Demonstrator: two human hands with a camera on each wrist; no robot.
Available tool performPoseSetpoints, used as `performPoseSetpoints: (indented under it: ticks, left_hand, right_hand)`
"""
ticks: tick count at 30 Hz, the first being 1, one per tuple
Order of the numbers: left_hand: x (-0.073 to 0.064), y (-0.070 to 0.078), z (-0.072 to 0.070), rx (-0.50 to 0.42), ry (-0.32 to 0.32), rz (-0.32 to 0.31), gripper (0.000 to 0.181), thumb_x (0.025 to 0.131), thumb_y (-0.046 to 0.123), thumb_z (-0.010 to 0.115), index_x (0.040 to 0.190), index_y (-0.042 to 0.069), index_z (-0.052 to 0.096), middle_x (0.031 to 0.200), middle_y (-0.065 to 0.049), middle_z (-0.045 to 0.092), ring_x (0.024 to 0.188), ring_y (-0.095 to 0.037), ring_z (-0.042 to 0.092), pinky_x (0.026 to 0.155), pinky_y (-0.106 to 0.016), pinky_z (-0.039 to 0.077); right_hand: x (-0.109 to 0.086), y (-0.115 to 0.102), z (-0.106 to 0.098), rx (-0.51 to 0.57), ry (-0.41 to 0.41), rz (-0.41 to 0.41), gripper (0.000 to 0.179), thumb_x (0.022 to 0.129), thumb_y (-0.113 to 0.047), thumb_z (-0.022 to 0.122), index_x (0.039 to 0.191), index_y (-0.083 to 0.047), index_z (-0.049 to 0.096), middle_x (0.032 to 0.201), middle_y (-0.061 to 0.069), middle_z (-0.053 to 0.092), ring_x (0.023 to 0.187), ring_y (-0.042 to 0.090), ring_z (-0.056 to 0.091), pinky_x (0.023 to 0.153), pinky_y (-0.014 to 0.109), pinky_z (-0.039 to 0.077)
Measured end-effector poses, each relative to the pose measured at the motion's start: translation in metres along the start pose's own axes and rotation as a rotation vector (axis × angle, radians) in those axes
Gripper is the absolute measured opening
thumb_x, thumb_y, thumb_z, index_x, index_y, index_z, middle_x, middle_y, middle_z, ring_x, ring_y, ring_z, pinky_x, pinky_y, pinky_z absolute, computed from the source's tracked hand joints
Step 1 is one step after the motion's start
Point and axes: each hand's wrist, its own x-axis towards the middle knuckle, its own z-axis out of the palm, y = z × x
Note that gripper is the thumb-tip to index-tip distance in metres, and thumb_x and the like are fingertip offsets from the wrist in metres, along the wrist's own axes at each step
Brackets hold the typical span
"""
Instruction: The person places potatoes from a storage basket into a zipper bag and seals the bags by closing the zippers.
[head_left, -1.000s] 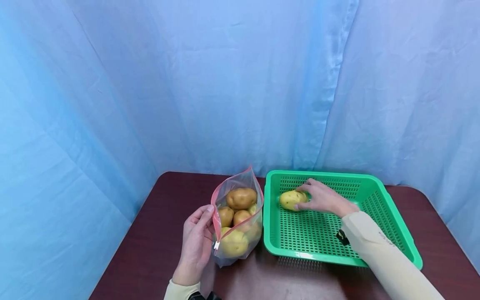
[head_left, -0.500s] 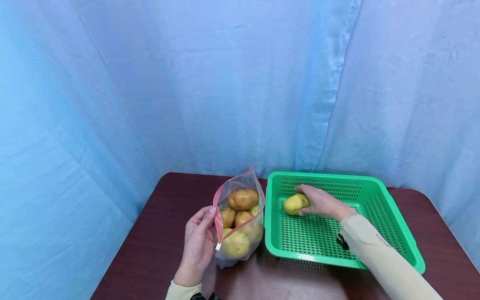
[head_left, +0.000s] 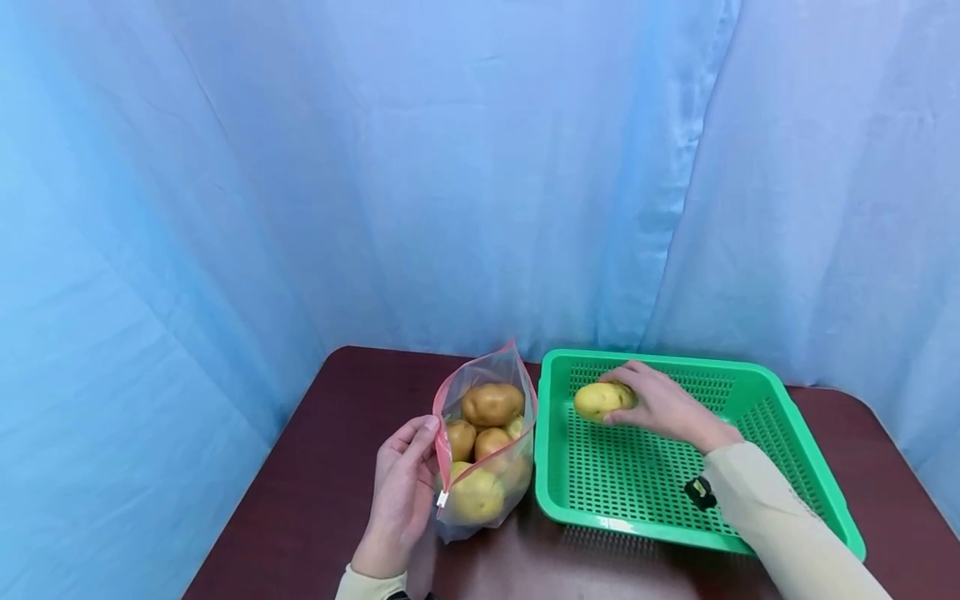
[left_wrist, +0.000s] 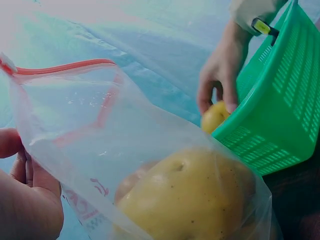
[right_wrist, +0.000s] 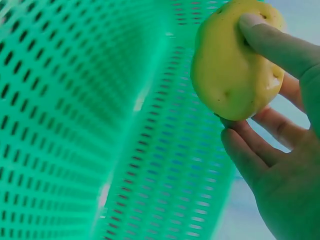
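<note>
In the head view my left hand (head_left: 405,483) pinches the pink-edged mouth of a clear zip bag (head_left: 486,367) between thumb and fingers. Several potatoes fill the bag, a brown one (head_left: 492,405) on top and a yellow one (head_left: 476,497) low at the front. The bag's mouth gapes, with a white slider (head_left: 442,499) at its near corner. To the right, my right hand (head_left: 663,406) grips a yellow potato (head_left: 595,402) over the left part of a green basket (head_left: 652,537). The right wrist view shows the thumb (right_wrist: 280,47) across this potato, fingers beneath.
The basket, with slotted walls and floor, stands right beside the bag on a dark brown table (head_left: 322,467). A pale blue curtain (head_left: 480,183) hangs behind the table and along its left side.
My right hand has gripped the yellow potato and raised it from the basket floor, turning it a little. My left hand keeps its hold on the bag. The head view has shifted slightly.
</note>
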Motion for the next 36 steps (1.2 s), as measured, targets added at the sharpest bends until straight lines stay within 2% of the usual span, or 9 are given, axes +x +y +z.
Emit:
performPoseSetpoints:
  ticks: [7, 13, 20, 31, 36]
  left_hand:
    - [0.002, -0.001, 0.003, -0.011, -0.009, 0.020, 0.013, 0.103, 0.005, 0.061, 0.096, 0.006, 0.072, 0.081, 0.000, 0.069, 0.071, -0.007, 0.064, 0.063, -0.019, 0.055]
    - [0.003, 0.000, 0.004, -0.030, -0.012, 0.015, 0.016, 0.104, 0.003, 0.060, 0.094, 0.007, 0.073, 0.081, 0.000, 0.069, 0.070, -0.007, 0.065, 0.063, -0.019, 0.055]
    - [0.003, 0.001, 0.004, -0.028, -0.018, 0.006, 0.012, 0.103, 0.007, 0.063, 0.096, 0.006, 0.073, 0.082, 0.000, 0.070, 0.071, -0.007, 0.065, 0.064, -0.020, 0.056]
    - [0.005, -0.002, 0.005, -0.037, -0.023, 0.018, 0.018, 0.104, 0.004, 0.059, 0.093, 0.009, 0.073, 0.081, 0.000, 0.069, 0.070, -0.007, 0.064, 0.062, -0.019, 0.055]
    - [0.005, -0.003, 0.006, -0.041, -0.035, 0.023, 0.020, 0.104, 0.003, 0.059, 0.092, 0.009, 0.073, 0.080, 0.001, 0.069, 0.069, -0.006, 0.064, 0.061, -0.019, 0.054]
  right_hand:
    - [-0.009, -0.022, -0.032, 0.017, 0.107, 0.008, 0.055, 0.087, -0.046, 0.083, 0.129, -0.014, 0.067, 0.113, 0.003, 0.060, 0.091, 0.017, 0.056, 0.076, 0.040, 0.051]
    - [-0.018, -0.048, -0.044, 0.063, 0.225, -0.006, 0.052, 0.087, -0.042, 0.085, 0.129, -0.016, 0.067, 0.114, -0.001, 0.060, 0.092, 0.015, 0.055, 0.073, 0.036, 0.051]
    - [-0.025, -0.084, -0.049, 0.109, 0.359, -0.078, 0.052, 0.083, -0.031, 0.090, 0.128, -0.020, 0.068, 0.115, -0.006, 0.061, 0.098, 0.010, 0.058, 0.080, 0.034, 0.054]
    - [-0.016, -0.128, -0.041, 0.201, 0.462, -0.191, 0.060, 0.077, -0.019, 0.094, 0.131, -0.019, 0.068, 0.119, -0.008, 0.061, 0.102, 0.009, 0.060, 0.087, 0.021, 0.051]
    - [-0.008, -0.144, -0.037, 0.240, 0.470, -0.225, 0.063, 0.077, -0.017, 0.093, 0.134, -0.019, 0.067, 0.121, -0.008, 0.061, 0.105, 0.010, 0.061, 0.088, 0.025, 0.053]
